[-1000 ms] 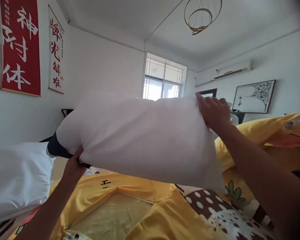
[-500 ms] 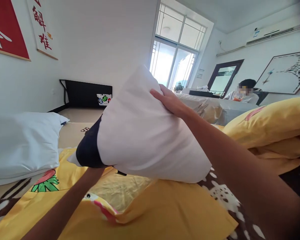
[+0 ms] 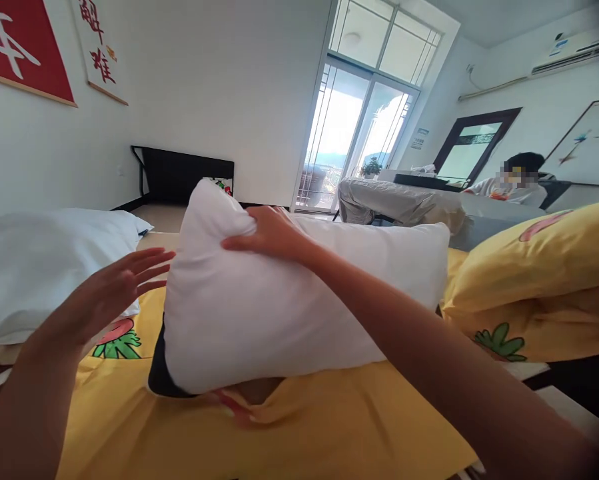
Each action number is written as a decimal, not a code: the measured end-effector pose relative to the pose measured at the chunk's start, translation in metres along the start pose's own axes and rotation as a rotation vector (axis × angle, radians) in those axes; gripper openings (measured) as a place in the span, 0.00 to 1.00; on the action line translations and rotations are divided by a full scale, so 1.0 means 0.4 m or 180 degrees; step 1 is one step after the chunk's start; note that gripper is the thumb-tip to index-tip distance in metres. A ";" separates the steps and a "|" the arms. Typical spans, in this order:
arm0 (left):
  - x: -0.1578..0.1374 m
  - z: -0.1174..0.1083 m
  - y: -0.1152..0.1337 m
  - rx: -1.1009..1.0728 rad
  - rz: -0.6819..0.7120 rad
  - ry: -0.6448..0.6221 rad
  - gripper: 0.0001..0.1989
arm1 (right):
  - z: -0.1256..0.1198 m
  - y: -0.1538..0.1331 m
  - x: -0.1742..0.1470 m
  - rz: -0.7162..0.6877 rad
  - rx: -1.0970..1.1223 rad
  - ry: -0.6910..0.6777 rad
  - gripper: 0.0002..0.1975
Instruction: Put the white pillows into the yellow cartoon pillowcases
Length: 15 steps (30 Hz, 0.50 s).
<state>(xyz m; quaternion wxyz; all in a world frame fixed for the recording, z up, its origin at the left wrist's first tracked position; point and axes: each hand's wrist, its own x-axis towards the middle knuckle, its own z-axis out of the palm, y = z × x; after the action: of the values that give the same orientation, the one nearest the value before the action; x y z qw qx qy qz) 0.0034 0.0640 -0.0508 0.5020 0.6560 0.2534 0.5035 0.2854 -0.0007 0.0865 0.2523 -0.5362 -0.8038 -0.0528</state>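
A plump white pillow [image 3: 259,320] with a dark navy patch at its lower left corner stands on its long edge in front of me. Beneath it lies a yellow pillowcase [image 3: 339,427] with printed green leaves and pink shapes. My right hand [image 3: 274,237] grips the pillow's top edge, the thumb on the near side and the fingers over the far side. Just left of the pillow, my left hand [image 3: 119,287] is held up with its fingers stretched out and apart, close to the cloth and holding nothing.
Another white pillow [image 3: 44,267] lies at the left, and a stuffed yellow pillow [image 3: 544,267] rests at the right. Farther back, a person [image 3: 519,180] sits behind a covered table [image 3: 394,200]. A black headboard [image 3: 186,177] stands by the far wall.
The white pillow has turned from corner-up to lying lengthwise and come lower. My left hand has come out from under it to its left side. My right hand has shifted left along the top.
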 end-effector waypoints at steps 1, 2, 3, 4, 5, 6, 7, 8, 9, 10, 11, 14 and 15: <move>0.001 -0.004 -0.006 0.0329 -0.0316 0.0106 0.24 | 0.010 -0.019 -0.004 -0.0058 -0.0124 -0.0026 0.23; 0.000 -0.015 -0.019 0.0628 -0.0696 0.0312 0.23 | 0.017 -0.037 -0.011 -0.0104 -0.0231 -0.0057 0.23; -0.003 -0.032 -0.038 0.0870 -0.1080 0.0592 0.23 | 0.022 -0.052 -0.019 -0.0139 -0.0323 -0.0082 0.22; -0.009 -0.052 -0.060 0.1044 -0.1436 0.0904 0.22 | 0.026 -0.064 -0.028 -0.0162 -0.0405 -0.0090 0.23; -0.018 -0.075 -0.084 0.1138 -0.1713 0.1230 0.21 | 0.027 -0.073 -0.038 -0.0176 -0.0474 -0.0078 0.23; -0.029 -0.098 -0.107 0.1155 -0.1905 0.1533 0.18 | 0.028 -0.079 -0.048 -0.0198 -0.0527 -0.0053 0.24; -0.041 -0.118 -0.128 0.1127 -0.2029 0.1774 0.15 | 0.027 -0.082 -0.058 -0.0224 -0.0560 -0.0024 0.24; -0.051 -0.136 -0.146 0.1057 -0.2092 0.1929 0.13 | 0.025 -0.082 -0.067 -0.0244 -0.0577 0.0004 0.24; -0.059 -0.152 -0.159 0.0952 -0.2113 0.2059 0.10 | 0.022 -0.079 -0.074 -0.0249 -0.0584 0.0022 0.24; -0.064 -0.166 -0.168 0.0831 -0.2090 0.2170 0.08 | 0.018 -0.075 -0.081 -0.0248 -0.0578 0.0028 0.25; -0.066 -0.178 -0.172 0.0717 -0.2026 0.2254 0.05 | 0.013 -0.070 -0.087 -0.0239 -0.0563 0.0027 0.25; -0.062 -0.220 -0.161 0.0569 -0.1721 0.2316 0.06 | -0.005 -0.049 -0.095 -0.0147 -0.0515 -0.0033 0.26; -0.059 -0.237 -0.150 0.0612 -0.1572 0.2284 0.10 | -0.011 -0.041 -0.095 -0.0097 -0.0494 -0.0064 0.26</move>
<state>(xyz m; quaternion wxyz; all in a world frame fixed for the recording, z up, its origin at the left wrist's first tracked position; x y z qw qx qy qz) -0.0816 0.1048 -0.1162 0.4242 0.4032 0.6062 0.5385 0.2838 -0.0409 0.0756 0.2010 -0.5423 -0.8078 -0.1134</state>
